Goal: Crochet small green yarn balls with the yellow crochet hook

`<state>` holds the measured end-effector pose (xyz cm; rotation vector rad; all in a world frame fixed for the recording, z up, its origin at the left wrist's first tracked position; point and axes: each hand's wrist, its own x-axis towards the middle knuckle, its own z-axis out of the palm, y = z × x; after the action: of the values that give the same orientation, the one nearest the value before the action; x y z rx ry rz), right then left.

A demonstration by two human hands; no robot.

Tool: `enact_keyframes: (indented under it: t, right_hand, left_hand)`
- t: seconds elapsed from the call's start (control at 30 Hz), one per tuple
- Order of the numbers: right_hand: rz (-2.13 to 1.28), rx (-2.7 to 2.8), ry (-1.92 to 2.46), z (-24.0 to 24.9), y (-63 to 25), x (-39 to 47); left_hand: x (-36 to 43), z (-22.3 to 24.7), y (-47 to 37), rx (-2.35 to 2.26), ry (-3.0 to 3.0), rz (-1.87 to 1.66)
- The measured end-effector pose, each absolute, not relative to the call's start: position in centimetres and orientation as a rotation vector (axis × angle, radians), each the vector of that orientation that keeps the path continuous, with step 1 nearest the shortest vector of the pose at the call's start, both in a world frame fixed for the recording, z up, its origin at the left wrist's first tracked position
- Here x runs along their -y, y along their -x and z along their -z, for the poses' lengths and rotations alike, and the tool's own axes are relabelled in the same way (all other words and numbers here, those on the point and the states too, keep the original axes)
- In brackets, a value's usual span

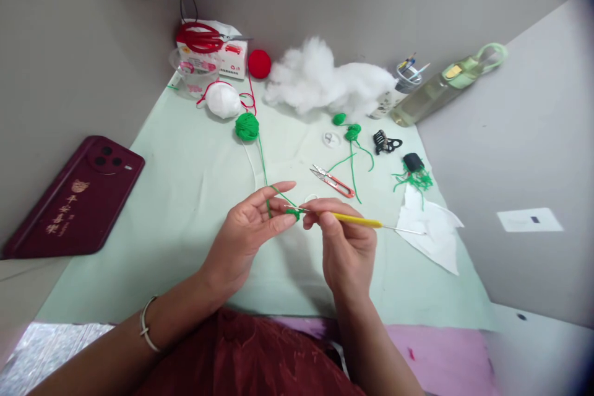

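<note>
Between the thumb and fingers of my left hand (248, 226) is a small green crochet piece (293, 215). Green yarn runs over that hand's raised index finger and back to a green yarn ball (247, 127). My right hand (346, 241) grips a crochet hook (357, 219) by its yellow handle, with the metal tip at the green piece. Past my hands lie orange-handled thread snips (333, 181), blades pointing left. The exact stitch at the hook's tip is too small to make out.
White stuffing (325, 80) lies at the back beside a red yarn ball (259, 64) and a white yarn ball (223, 100). A bottle (445, 90), a pen cup (394, 93) and a black hair clip (387, 142) are right. A dark red phone (77, 198) lies left.
</note>
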<state>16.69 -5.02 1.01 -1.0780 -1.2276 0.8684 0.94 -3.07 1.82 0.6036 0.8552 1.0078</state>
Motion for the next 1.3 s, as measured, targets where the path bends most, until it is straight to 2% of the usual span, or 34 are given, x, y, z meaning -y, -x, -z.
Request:
enact_keyframes:
  t: [0.23, 0.37, 0.7, 0.87, 0.97, 1.13, 1.2, 1.3]
  right_hand:
    - [-1.019, 1.090, 0.980, -1.2, -17.0, 5.1]
    - [-0.959, 1.175, 1.000, -1.5, -17.1, 5.5]
    - [-0.328, 1.761, 1.084, -1.7, -17.2, 6.6]
    - [0.112, 1.916, 1.102, -0.1, -16.9, 6.9]
    - [-0.101, 1.790, 1.110, -0.4, -17.0, 6.6]
    - [-0.659, 1.349, 1.041, -1.8, -16.6, 5.6]
    - [-0.692, 1.369, 1.036, -1.9, -16.3, 5.5]
    - [-0.502, 1.520, 1.091, -1.3, -16.0, 5.7]
  left_hand:
    - [3.2, -2.0, -0.6, -0.884, -0.650, -0.994]
    - [3.2, -2.1, -0.4, -0.901, -0.688, -0.988]
    - [3.4, -2.2, -0.6, -1.028, -0.888, -1.063]
    - [3.6, -2.1, -0.8, -0.852, -0.629, -0.958]
    - [3.2, -1.9, -0.7, -0.715, -0.418, -0.828]
    - [3.1, -1.7, -0.6, -0.754, -0.486, -0.887]
    - [3.3, -1.7, -0.8, -0.778, -0.568, -0.928]
    - [3.5, -1.8, -1.1, -0.810, -0.620, -0.995]
